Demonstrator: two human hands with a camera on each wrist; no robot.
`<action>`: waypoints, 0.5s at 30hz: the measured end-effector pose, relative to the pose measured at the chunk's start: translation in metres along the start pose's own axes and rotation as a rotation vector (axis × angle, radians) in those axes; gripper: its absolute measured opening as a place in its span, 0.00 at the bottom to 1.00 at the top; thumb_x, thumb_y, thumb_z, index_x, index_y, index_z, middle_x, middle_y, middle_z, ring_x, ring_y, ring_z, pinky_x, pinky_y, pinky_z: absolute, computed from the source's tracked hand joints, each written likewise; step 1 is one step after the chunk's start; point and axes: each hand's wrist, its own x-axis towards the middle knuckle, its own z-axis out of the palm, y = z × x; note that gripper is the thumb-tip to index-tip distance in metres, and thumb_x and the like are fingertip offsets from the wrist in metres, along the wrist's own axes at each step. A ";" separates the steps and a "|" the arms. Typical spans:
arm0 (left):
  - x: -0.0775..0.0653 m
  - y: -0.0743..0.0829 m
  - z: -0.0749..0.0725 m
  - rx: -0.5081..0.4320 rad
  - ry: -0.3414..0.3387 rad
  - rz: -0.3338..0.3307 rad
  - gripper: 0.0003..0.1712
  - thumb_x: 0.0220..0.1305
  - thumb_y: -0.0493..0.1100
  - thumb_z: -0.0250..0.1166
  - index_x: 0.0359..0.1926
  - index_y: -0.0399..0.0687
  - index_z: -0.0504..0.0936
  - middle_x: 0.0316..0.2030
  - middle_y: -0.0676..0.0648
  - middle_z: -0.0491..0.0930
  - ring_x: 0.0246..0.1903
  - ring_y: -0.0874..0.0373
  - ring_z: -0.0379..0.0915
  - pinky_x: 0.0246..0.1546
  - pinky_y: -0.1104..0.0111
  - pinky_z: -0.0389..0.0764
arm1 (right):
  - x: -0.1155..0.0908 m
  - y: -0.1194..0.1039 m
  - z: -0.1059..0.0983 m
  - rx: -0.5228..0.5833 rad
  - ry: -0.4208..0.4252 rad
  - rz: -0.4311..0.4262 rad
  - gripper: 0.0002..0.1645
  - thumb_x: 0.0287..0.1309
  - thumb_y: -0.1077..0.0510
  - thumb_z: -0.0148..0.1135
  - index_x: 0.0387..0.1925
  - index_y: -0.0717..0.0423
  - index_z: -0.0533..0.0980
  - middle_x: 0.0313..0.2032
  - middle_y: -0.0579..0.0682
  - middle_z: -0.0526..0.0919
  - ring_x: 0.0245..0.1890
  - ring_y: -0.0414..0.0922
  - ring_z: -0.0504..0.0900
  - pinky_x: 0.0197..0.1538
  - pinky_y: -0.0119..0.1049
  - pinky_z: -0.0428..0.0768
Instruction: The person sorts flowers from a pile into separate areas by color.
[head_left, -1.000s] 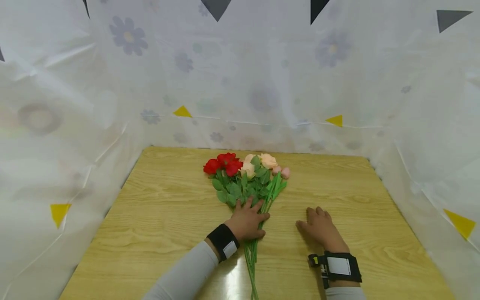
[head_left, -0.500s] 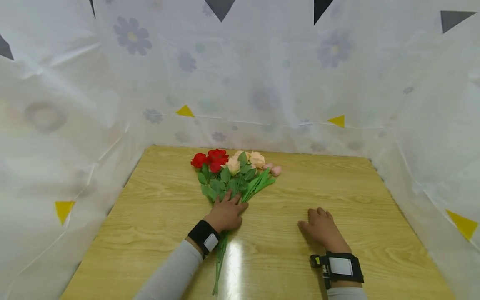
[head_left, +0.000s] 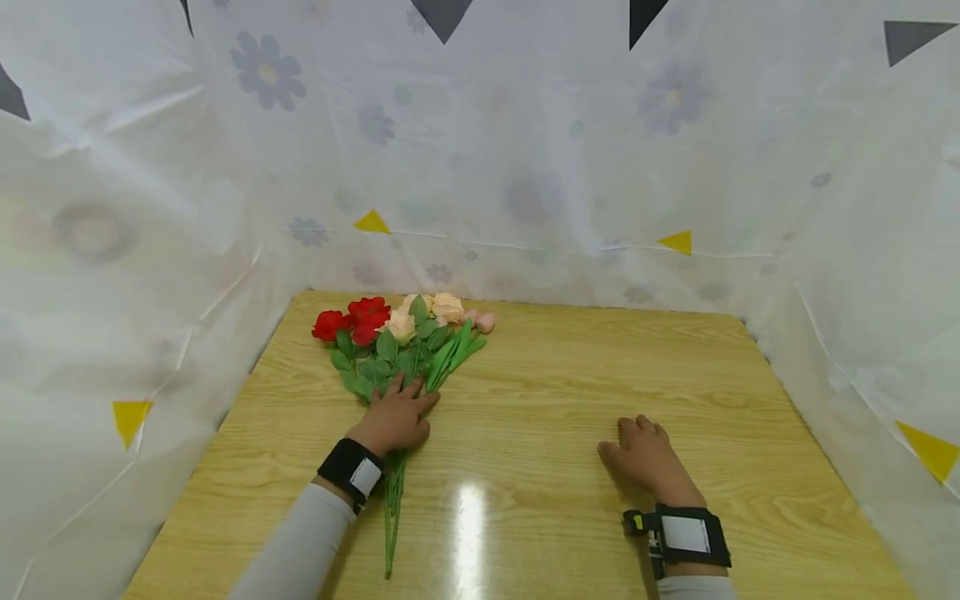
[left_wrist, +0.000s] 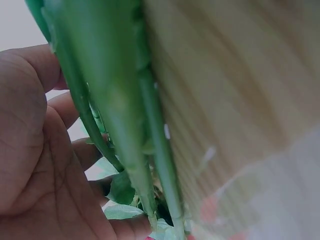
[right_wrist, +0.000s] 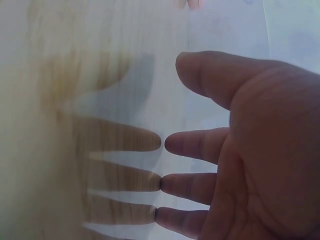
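Where the left hand (head_left: pixel 393 421) rests: across the stems (head_left: pixel 393 512), palm down; fingers extended and spread, the stems passing under the hand, between it and the tabletop (head_left: pixel 540 392).
Stems: green, gathered in a narrow bundle; lower ends run from beneath the hand toward the person and lie on the wood-grain surface.
Left wristband (head_left: pixel 349 468): black with a white patch, just behind the left hand; a light grey sleeve (head_left: pixel 288 546) follows behind it.
Leaves (head_left: pixel 375 371): green, at and directly ahead of the left fingertips.
Red flowers (head_left: pixel 367 318): past the leaves, ahead and to the left of the fingertips.
Peach flowers (head_left: pixel 401 326): beside the red flowers, ahead and slightly to the right of the fingertips.
Pink buds (head_left: pixel 485 322): ahead and farther right, at the outer edge of the bunch.
Right hand (head_left: pixel 648 458): to the right of the left hand, well apart; fingers extended, thumb set apart; fingertips meet or nearly meet their reflections on the tabletop in the right wrist view.
Right wristband (head_left: pixel 682 533): black with a white patch, behind the right hand; small device (head_left: pixel 636 523) on its left side.
Backdrop (head_left: pixel 487 150): pale sheeting with printed flowers, beyond the blooms and along both sides; yellow pennants (head_left: pixel 372 222) hang low, dark pennants (head_left: pixel 442 17) high.
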 end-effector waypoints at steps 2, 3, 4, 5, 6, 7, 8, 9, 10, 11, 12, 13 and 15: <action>0.000 -0.002 0.001 -0.013 0.009 0.017 0.30 0.70 0.47 0.54 0.73 0.55 0.67 0.75 0.40 0.53 0.74 0.32 0.37 0.62 0.30 0.49 | -0.006 0.010 -0.004 -0.021 0.008 -0.002 0.38 0.64 0.50 0.60 0.60 0.80 0.66 0.60 0.82 0.64 0.64 0.76 0.59 0.66 0.67 0.53; 0.000 -0.003 0.001 -0.012 0.010 0.023 0.31 0.70 0.47 0.53 0.73 0.55 0.67 0.75 0.39 0.53 0.73 0.32 0.36 0.62 0.29 0.49 | -0.009 0.015 -0.005 -0.033 0.009 -0.002 0.39 0.63 0.50 0.62 0.60 0.81 0.66 0.60 0.82 0.63 0.64 0.76 0.59 0.66 0.67 0.53; 0.001 -0.004 0.001 -0.010 0.013 0.029 0.31 0.70 0.47 0.53 0.73 0.55 0.67 0.75 0.39 0.53 0.73 0.32 0.37 0.61 0.29 0.49 | -0.012 0.020 -0.007 -0.044 0.011 -0.003 0.39 0.63 0.50 0.63 0.60 0.81 0.66 0.60 0.82 0.63 0.63 0.77 0.59 0.65 0.68 0.54; 0.001 -0.005 0.002 -0.003 0.015 0.036 0.31 0.71 0.47 0.53 0.73 0.54 0.67 0.75 0.39 0.53 0.73 0.31 0.37 0.61 0.29 0.49 | -0.015 0.025 -0.008 -0.051 0.013 -0.005 0.40 0.62 0.50 0.64 0.60 0.81 0.66 0.60 0.83 0.63 0.63 0.77 0.59 0.65 0.68 0.54; 0.001 -0.006 0.001 0.002 0.022 0.048 0.30 0.70 0.47 0.53 0.73 0.53 0.67 0.74 0.37 0.54 0.73 0.30 0.38 0.60 0.28 0.49 | -0.017 0.030 -0.010 -0.059 0.014 -0.007 0.41 0.61 0.50 0.65 0.60 0.81 0.66 0.60 0.83 0.63 0.63 0.77 0.59 0.65 0.68 0.54; 0.001 -0.008 0.001 0.012 0.028 0.051 0.30 0.71 0.47 0.53 0.73 0.53 0.67 0.74 0.37 0.54 0.73 0.30 0.38 0.60 0.28 0.50 | -0.018 0.035 -0.011 -0.064 0.017 -0.014 0.41 0.61 0.50 0.65 0.60 0.81 0.66 0.60 0.83 0.62 0.63 0.77 0.59 0.65 0.68 0.54; 0.002 -0.009 0.000 0.018 0.033 0.053 0.30 0.71 0.47 0.53 0.73 0.53 0.68 0.74 0.37 0.54 0.73 0.30 0.39 0.60 0.28 0.50 | -0.018 0.040 -0.012 -0.067 0.019 -0.018 0.41 0.60 0.49 0.66 0.60 0.81 0.66 0.61 0.83 0.62 0.63 0.77 0.59 0.65 0.68 0.55; 0.002 -0.010 0.000 0.024 0.037 0.053 0.30 0.71 0.47 0.53 0.73 0.53 0.68 0.74 0.37 0.55 0.73 0.30 0.39 0.60 0.28 0.50 | -0.019 0.045 -0.013 -0.066 0.020 -0.019 0.41 0.61 0.50 0.65 0.61 0.81 0.66 0.61 0.83 0.62 0.64 0.77 0.59 0.65 0.68 0.54; 0.003 -0.010 0.000 0.028 0.045 0.055 0.30 0.70 0.47 0.53 0.72 0.53 0.68 0.74 0.36 0.55 0.72 0.29 0.40 0.60 0.28 0.50 | -0.019 0.050 -0.014 -0.067 0.023 -0.020 0.42 0.61 0.50 0.65 0.61 0.81 0.66 0.61 0.83 0.62 0.64 0.76 0.58 0.65 0.68 0.54; 0.003 -0.010 -0.001 0.025 0.048 0.057 0.30 0.70 0.47 0.53 0.72 0.52 0.69 0.73 0.36 0.56 0.72 0.29 0.40 0.59 0.28 0.50 | -0.020 0.055 -0.015 -0.066 0.023 -0.019 0.42 0.61 0.50 0.65 0.61 0.81 0.65 0.62 0.83 0.61 0.65 0.76 0.58 0.66 0.68 0.53; 0.004 -0.010 0.000 0.023 0.050 0.060 0.30 0.70 0.46 0.53 0.72 0.52 0.69 0.73 0.35 0.56 0.72 0.28 0.40 0.59 0.28 0.51 | -0.021 0.060 -0.016 -0.072 0.022 -0.018 0.42 0.61 0.50 0.65 0.62 0.81 0.65 0.62 0.83 0.61 0.65 0.76 0.58 0.66 0.67 0.53; 0.005 -0.009 0.000 0.014 0.045 0.055 0.30 0.70 0.46 0.53 0.72 0.52 0.68 0.73 0.35 0.56 0.72 0.29 0.40 0.59 0.28 0.50 | -0.023 0.065 -0.017 -0.078 0.021 -0.018 0.42 0.61 0.50 0.65 0.62 0.81 0.65 0.62 0.83 0.62 0.65 0.76 0.57 0.66 0.67 0.53; 0.007 -0.007 0.003 0.009 0.037 0.049 0.30 0.70 0.47 0.52 0.72 0.52 0.68 0.73 0.35 0.56 0.72 0.28 0.39 0.59 0.28 0.50 | -0.026 0.075 -0.019 -0.081 0.016 -0.013 0.42 0.61 0.50 0.65 0.62 0.80 0.65 0.62 0.82 0.62 0.66 0.75 0.57 0.66 0.67 0.52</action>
